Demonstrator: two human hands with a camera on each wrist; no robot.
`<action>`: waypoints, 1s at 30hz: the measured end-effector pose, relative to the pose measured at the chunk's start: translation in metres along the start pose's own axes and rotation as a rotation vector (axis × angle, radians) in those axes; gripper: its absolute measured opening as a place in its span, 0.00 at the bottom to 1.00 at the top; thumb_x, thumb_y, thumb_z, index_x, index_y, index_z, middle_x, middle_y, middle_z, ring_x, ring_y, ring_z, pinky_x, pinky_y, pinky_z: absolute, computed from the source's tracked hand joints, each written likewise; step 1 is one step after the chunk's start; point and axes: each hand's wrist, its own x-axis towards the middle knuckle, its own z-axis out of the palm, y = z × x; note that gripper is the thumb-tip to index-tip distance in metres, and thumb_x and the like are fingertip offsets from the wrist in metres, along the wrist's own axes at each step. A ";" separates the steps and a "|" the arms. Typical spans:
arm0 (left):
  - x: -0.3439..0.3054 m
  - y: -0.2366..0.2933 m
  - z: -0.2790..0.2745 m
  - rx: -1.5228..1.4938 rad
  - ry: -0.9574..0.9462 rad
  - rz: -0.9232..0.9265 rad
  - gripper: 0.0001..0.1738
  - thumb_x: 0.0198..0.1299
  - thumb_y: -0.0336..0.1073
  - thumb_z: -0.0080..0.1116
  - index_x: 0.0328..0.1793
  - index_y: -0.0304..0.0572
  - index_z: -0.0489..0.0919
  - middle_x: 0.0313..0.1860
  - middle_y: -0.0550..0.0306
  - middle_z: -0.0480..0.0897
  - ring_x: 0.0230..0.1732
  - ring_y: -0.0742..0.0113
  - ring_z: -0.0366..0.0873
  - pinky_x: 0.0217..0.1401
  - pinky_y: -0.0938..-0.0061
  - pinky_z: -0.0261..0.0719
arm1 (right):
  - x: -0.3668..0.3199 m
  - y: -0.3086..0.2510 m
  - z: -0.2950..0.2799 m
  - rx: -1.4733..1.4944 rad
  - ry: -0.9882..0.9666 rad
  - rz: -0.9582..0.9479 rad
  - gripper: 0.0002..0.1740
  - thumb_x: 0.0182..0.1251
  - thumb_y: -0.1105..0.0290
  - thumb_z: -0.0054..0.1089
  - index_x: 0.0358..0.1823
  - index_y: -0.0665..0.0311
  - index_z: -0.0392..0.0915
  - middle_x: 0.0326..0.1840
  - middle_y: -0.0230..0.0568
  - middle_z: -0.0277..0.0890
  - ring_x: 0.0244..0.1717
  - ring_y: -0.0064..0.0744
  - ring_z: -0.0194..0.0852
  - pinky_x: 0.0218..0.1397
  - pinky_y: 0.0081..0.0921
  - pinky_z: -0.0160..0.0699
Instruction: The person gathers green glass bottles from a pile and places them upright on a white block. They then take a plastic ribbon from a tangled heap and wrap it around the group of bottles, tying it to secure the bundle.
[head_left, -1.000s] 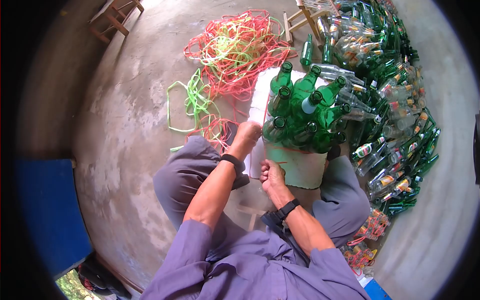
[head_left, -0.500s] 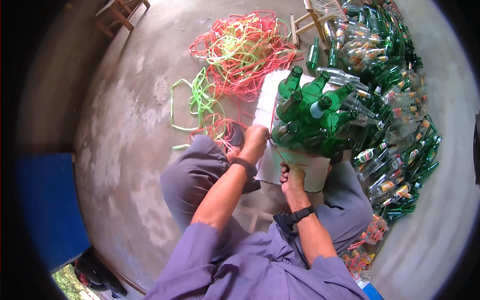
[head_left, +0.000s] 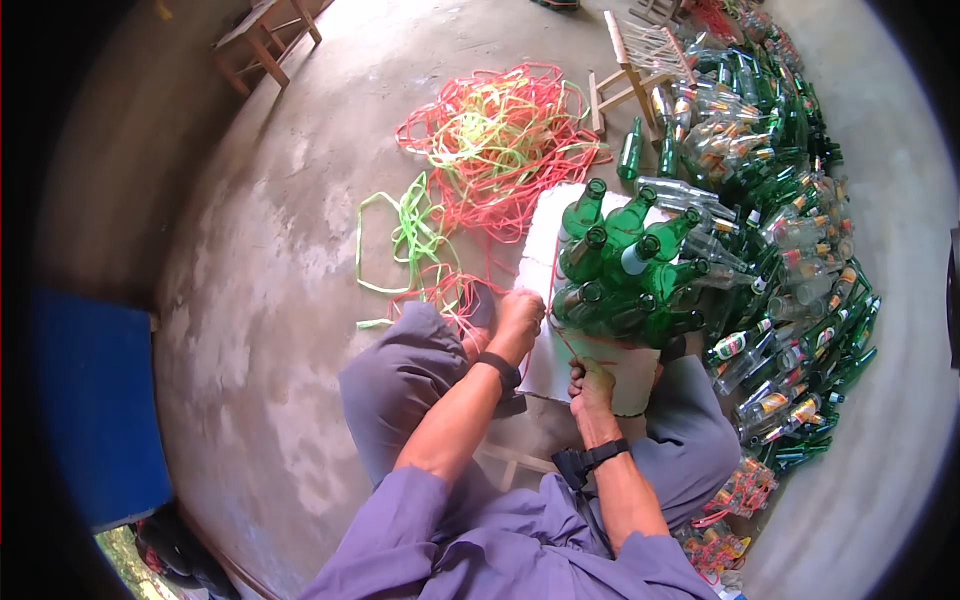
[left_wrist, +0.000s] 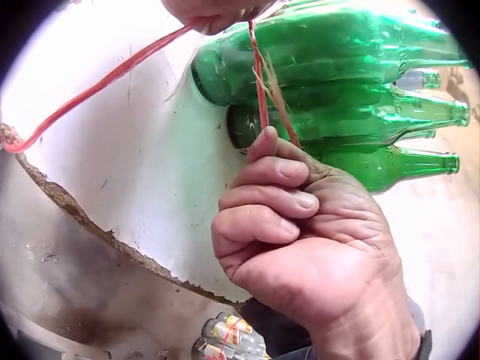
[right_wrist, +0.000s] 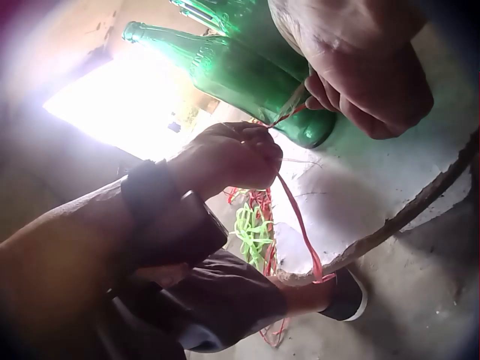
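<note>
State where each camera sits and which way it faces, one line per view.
Head: worn on the head, looks down at the green bottles; left hand, right hand and purple sleeves show.
Left wrist: faces the right hand gripping the red strap; left hand's fingertips at top edge.
Right wrist: faces the left hand; right hand top right.
Shared: both wrist views show red strap and green bottles.

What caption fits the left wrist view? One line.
Right hand grips red strap held taut by left hand beside green bottles on white board.
</note>
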 end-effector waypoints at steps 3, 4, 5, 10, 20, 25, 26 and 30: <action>0.007 -0.005 -0.012 -0.158 -0.136 -0.044 0.06 0.47 0.22 0.54 0.24 0.43 0.75 0.15 0.66 0.69 0.10 0.75 0.57 0.11 0.74 0.49 | -0.005 0.003 0.002 0.017 -0.019 0.002 0.08 0.62 0.73 0.62 0.26 0.68 0.80 0.15 0.27 0.67 0.11 0.16 0.55 0.12 0.16 0.48; 0.005 -0.004 -0.012 -0.137 -0.143 -0.028 0.06 0.48 0.23 0.54 0.23 0.44 0.75 0.15 0.66 0.69 0.10 0.76 0.59 0.12 0.75 0.50 | -0.004 0.003 0.002 0.015 -0.021 0.000 0.08 0.62 0.73 0.62 0.26 0.68 0.80 0.15 0.27 0.67 0.11 0.16 0.55 0.12 0.16 0.48; 0.012 -0.005 -0.018 -0.134 -0.157 -0.029 0.06 0.48 0.23 0.54 0.23 0.44 0.75 0.15 0.66 0.69 0.10 0.76 0.59 0.12 0.75 0.50 | -0.005 0.003 0.001 0.013 -0.022 -0.002 0.08 0.62 0.73 0.62 0.25 0.68 0.79 0.15 0.27 0.67 0.11 0.15 0.55 0.12 0.16 0.48; -0.017 0.018 -0.009 0.182 -0.188 0.050 0.07 0.54 0.25 0.56 0.40 0.42 0.76 0.18 0.69 0.68 0.11 0.79 0.58 0.12 0.79 0.50 | -0.011 0.004 0.001 -0.107 -0.074 -0.202 0.10 0.60 0.71 0.64 0.23 0.67 0.80 0.14 0.28 0.69 0.11 0.15 0.58 0.12 0.16 0.50; -0.041 0.029 -0.025 0.473 -0.221 0.045 0.04 0.56 0.30 0.61 0.34 0.38 0.79 0.18 0.66 0.72 0.14 0.80 0.62 0.14 0.82 0.53 | -0.006 0.022 0.007 -0.328 -0.043 -0.525 0.10 0.57 0.72 0.61 0.21 0.69 0.82 0.17 0.31 0.75 0.20 0.24 0.72 0.27 0.21 0.67; -0.050 0.031 -0.029 0.596 -0.260 0.085 0.06 0.56 0.33 0.63 0.33 0.38 0.81 0.18 0.64 0.74 0.14 0.79 0.63 0.14 0.82 0.53 | 0.001 0.028 0.001 -0.606 -0.002 -0.743 0.09 0.56 0.70 0.64 0.22 0.67 0.81 0.17 0.35 0.76 0.20 0.26 0.73 0.26 0.28 0.69; -0.053 0.031 -0.028 0.561 -0.249 0.067 0.06 0.57 0.33 0.63 0.33 0.38 0.81 0.19 0.64 0.74 0.14 0.79 0.63 0.14 0.81 0.53 | 0.013 0.035 -0.006 -0.683 -0.034 -0.924 0.09 0.56 0.70 0.64 0.21 0.66 0.81 0.18 0.39 0.77 0.19 0.31 0.74 0.26 0.32 0.71; -0.062 0.026 -0.023 0.322 -0.254 -0.014 0.06 0.58 0.33 0.63 0.36 0.37 0.82 0.22 0.64 0.75 0.14 0.80 0.60 0.14 0.81 0.50 | -0.037 0.005 0.019 -1.314 0.044 -1.281 0.09 0.56 0.70 0.62 0.20 0.65 0.79 0.20 0.47 0.78 0.21 0.44 0.78 0.27 0.41 0.74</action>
